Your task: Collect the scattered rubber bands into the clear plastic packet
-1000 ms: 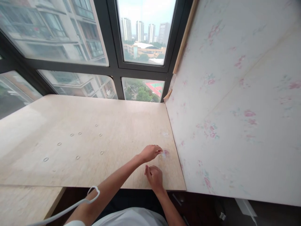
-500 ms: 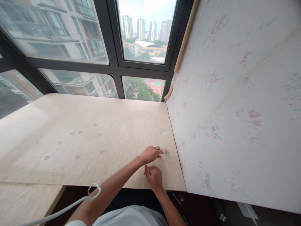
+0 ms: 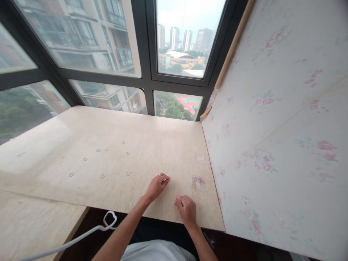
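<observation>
My left hand (image 3: 158,187) is over the tabletop with its thumb and fingers pinched together. Whatever is in that pinch, if anything, is too small to make out. My right hand (image 3: 187,209) rests near the front edge as a closed fist, and its inside is hidden. To the right of both hands lies a small clear plastic box (image 3: 198,182) with pink and yellow ring-shaped pieces in it. Several thin rings lie scattered over the left part of the table, among them one ring (image 3: 128,174) fairly close to my left hand.
The pale wood-grain tabletop (image 3: 152,145) meets a floral-papered wall (image 3: 252,137) on the right and dark window frames (image 3: 108,78) behind. A clear plastic piece (image 3: 200,158) lies behind the box. At the lower left, a white looped cable or holder (image 3: 81,237) crosses the front edge.
My left hand has drawn back leftward from the clear box, which now shows fully. The right fist stays closed. The view has turned slightly to the left.
</observation>
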Tool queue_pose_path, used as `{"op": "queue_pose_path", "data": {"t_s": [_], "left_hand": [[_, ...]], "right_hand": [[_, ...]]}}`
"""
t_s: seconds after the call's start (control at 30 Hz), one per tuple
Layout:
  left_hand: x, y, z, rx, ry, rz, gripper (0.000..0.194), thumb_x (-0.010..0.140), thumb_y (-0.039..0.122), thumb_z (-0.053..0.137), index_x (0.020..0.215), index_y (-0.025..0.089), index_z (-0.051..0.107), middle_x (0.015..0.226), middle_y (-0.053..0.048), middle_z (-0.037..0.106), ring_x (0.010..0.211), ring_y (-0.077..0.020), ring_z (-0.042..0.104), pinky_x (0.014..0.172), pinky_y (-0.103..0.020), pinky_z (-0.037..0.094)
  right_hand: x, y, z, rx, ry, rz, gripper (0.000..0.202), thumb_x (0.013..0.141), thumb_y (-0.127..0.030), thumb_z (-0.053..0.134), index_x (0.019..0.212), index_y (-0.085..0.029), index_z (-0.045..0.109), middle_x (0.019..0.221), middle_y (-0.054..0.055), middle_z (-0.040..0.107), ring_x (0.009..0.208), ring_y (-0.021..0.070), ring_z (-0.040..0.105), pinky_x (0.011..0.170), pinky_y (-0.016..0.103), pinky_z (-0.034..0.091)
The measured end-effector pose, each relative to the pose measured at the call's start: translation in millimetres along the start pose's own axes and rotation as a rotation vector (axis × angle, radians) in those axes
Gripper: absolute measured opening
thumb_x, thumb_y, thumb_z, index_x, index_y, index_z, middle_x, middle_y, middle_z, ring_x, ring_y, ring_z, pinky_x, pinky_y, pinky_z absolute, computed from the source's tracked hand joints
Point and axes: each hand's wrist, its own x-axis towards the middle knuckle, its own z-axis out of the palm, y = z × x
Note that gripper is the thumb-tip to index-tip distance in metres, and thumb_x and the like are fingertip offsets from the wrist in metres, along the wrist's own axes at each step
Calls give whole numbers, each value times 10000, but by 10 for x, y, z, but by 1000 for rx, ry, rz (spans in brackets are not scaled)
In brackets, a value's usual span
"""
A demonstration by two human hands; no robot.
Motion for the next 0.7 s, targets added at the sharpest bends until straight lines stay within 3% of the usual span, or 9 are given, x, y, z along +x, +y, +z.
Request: {"op": "queue_pose_path", "data": {"t_s": [0.17, 0.27, 0.53, 0.7], "left_hand": [[-480, -174, -256, -10, 244, -134, 235, 906, 306, 471, 867, 176, 663, 806, -44, 640, 689, -135, 579, 631, -242, 454], [-702, -188, -395, -20, 306, -170, 241, 915, 305, 455, 859, 180, 653, 801, -47, 632, 712, -146, 578, 638, -249, 444], [-890, -206, -528, -95, 336, -181, 173, 876, 190, 484, 789, 164, 631, 745, -30, 590, 659, -128, 521, 609, -232, 388], [-958, -254, -581, -124, 283, -121, 150, 819, 111, 494, 690, 157, 556, 713, -17, 553, 653, -123, 485, 595, -224, 352]], "right_hand": [[31, -68, 54, 251, -44, 274, 526, 919, -525, 389, 619, -189, 660, 542, 27, 602, 538, 162, 567, 568, 257, 396], [150, -239, 163, 452, -94, 364, 533, 881, -596, 410, 684, -175, 670, 548, 15, 574, 500, 153, 517, 503, 252, 388], [779, -1234, 755, 582, -291, 83, 394, 897, -518, 445, 899, -165, 619, 582, -22, 545, 515, 132, 497, 518, 240, 412], [1330, -2003, 1435, 234, -514, -237, 333, 957, -379, 325, 1103, -166, 536, 661, -10, 589, 587, 130, 567, 578, 230, 432]]}}
